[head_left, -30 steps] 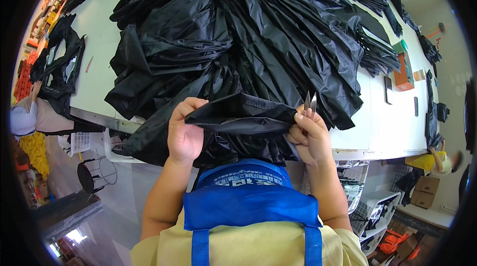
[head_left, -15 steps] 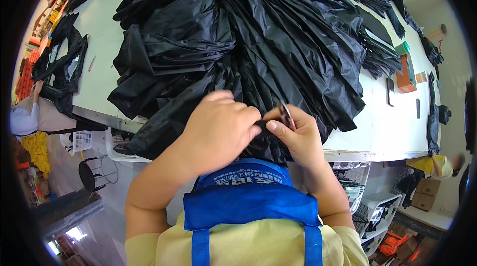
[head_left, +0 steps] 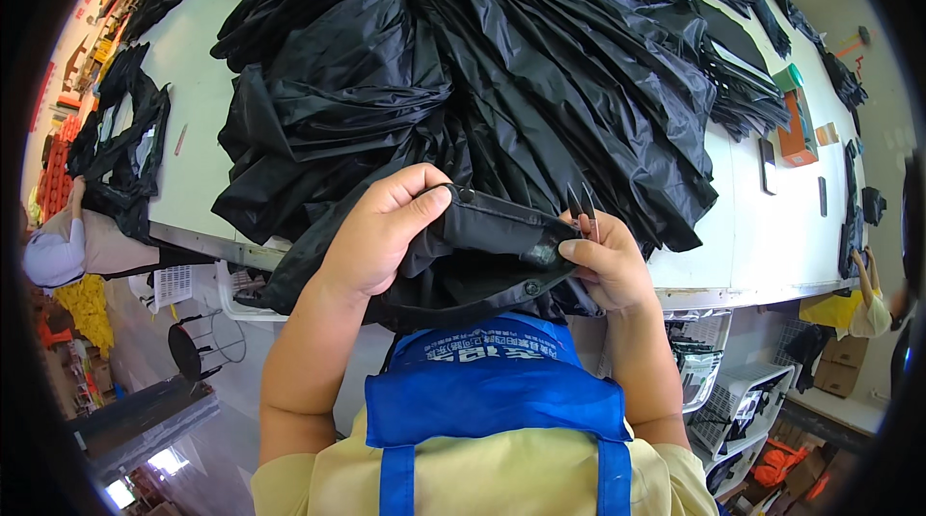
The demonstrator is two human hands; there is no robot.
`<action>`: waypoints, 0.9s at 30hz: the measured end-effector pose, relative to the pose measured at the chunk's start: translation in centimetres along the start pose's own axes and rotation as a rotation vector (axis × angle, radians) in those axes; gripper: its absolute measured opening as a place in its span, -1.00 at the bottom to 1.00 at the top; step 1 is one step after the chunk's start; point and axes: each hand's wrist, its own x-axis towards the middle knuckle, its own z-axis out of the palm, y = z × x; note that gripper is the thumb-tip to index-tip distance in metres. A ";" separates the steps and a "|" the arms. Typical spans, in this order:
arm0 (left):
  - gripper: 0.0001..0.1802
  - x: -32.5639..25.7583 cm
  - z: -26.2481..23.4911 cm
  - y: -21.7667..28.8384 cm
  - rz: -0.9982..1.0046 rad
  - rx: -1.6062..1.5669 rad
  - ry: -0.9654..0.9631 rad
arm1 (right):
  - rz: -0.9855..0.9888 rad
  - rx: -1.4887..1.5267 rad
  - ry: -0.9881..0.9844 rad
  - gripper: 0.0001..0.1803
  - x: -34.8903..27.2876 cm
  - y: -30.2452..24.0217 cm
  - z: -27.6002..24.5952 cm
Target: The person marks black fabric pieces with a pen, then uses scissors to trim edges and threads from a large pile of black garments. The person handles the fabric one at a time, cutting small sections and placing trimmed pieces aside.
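A black fabric piece is stretched between my hands near the table's front edge, its opening spread and round snap buttons showing on its edges. My left hand is closed, pinching the left end of that edge between thumb and fingers. The right end is gripped by my right hand, whose thumb presses on the cloth. Small thread snips are also in the right hand, their two pointed blades apart and pointing away from me. Beyond both hands spreads a big gathered heap of shiny black fabric.
On the white table, a phone-like dark slab and an orange box lie at right, near stacked black pieces. Co-workers stand at the far left and far right. White baskets are below the table.
My hands have moved apart, the left one turning thumb-up. The fabric edge, bunched between them before, is now spread open. The snips remain in my right hand.
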 end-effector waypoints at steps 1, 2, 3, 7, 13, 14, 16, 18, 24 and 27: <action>-0.89 0.0 -0.3 0.0 -0.010 0.025 0.012 | 0.039 0.046 -0.033 -0.75 0.0 -0.2 -0.3; -0.89 0.0 -0.5 0.0 -0.007 0.045 0.027 | 0.035 0.092 -0.006 -0.75 0.0 -0.3 0.2; -0.89 0.0 -0.6 0.1 -0.005 0.066 0.043 | 0.035 0.114 -0.015 -0.75 0.1 -0.3 0.2; -0.88 -0.1 -0.3 0.8 0.113 0.514 0.123 | 0.003 0.058 -0.017 -0.75 0.0 -0.3 0.7; -0.87 0.2 -1.1 0.8 0.055 0.300 0.212 | -0.044 0.093 -0.051 -0.64 -0.3 -1.5 2.6; -0.87 0.4 -1.7 0.5 0.036 0.278 0.204 | -0.044 0.080 -0.057 -0.65 -0.2 -1.4 2.6; -0.84 0.3 -1.6 0.3 0.142 0.502 0.231 | -0.045 0.053 -0.069 -0.66 0.2 -0.9 2.6; -0.68 0.0 0.4 1.7 0.527 1.024 0.227 | -0.081 -0.056 -0.019 -0.68 0.2 -0.9 3.2; -0.84 0.1 2.9 2.1 0.129 0.727 -0.156 | -0.386 -0.650 0.103 -0.58 0.1 -0.7 5.0; -0.88 -0.3 2.7 0.5 0.103 0.385 -0.085 | -0.550 -0.845 0.270 -0.54 0.5 0.7 5.2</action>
